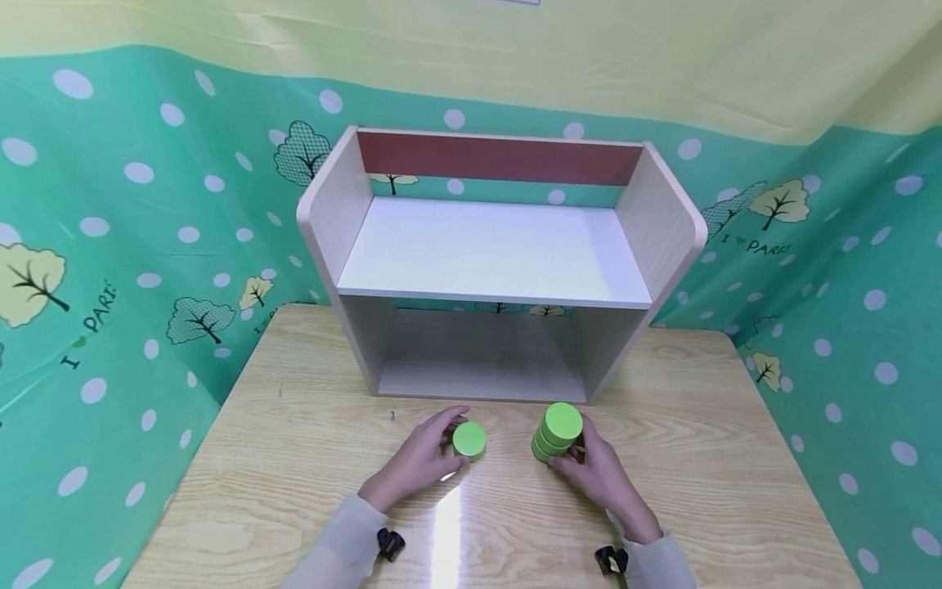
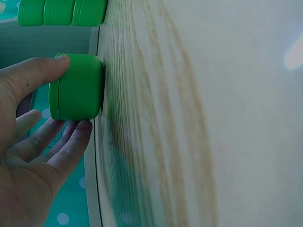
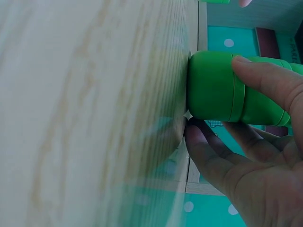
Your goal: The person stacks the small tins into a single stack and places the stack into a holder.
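Observation:
My left hand (image 1: 425,455) pinches a small round green tin (image 1: 469,440) that stands on the table. In the left wrist view, the thumb lies on one side of this tin (image 2: 78,87) and the fingertips meet the other. To the right, my right hand (image 1: 594,468) grips a stack of similar green tins (image 1: 562,424), one on top of another. The right wrist view shows its thumb pressed near the seam of the bottom tin (image 3: 213,87), with fingers on the opposite side. This stack stands upright, its base at the tabletop.
Just behind the hands stands a two-tier shelf unit (image 1: 493,254) with pale side panels and a dark red back strip (image 1: 500,157). The wooden table (image 1: 280,483) carries everything. A green dotted cloth (image 1: 147,221) hangs behind and at both sides.

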Available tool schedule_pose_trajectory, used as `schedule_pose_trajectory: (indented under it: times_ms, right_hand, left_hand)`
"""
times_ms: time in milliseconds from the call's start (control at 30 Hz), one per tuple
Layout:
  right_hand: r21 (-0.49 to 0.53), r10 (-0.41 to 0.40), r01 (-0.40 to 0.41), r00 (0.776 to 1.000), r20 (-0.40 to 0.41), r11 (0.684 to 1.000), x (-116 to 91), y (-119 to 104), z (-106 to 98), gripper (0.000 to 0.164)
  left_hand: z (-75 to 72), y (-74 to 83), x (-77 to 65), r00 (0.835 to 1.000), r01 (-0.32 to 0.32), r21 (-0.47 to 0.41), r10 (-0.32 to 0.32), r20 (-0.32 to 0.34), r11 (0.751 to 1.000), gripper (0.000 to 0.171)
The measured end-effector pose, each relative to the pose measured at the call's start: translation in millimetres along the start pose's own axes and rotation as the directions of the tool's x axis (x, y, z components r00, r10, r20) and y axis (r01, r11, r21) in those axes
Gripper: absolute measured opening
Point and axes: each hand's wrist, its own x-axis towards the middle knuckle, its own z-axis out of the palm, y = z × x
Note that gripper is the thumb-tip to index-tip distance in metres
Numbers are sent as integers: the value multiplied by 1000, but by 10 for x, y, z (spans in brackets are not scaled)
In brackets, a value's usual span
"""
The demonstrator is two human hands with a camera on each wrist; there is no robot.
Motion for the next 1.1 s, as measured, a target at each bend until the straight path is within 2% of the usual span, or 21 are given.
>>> schedule_pose_trajectory:
  times_ms: [367,1100]
  right_hand:
    - [-6,7,-7,1000,-1,1000,-4,-10,-2,75]
    - [-11,14,-14,1000,12,1000,-3,-8,-6,74]
  left_hand:
    - [3,-8,3,1000,8,1,-8,-16,1000,79]
    - [-75,110,20,1000,-4,18,5,-8,1000,79]
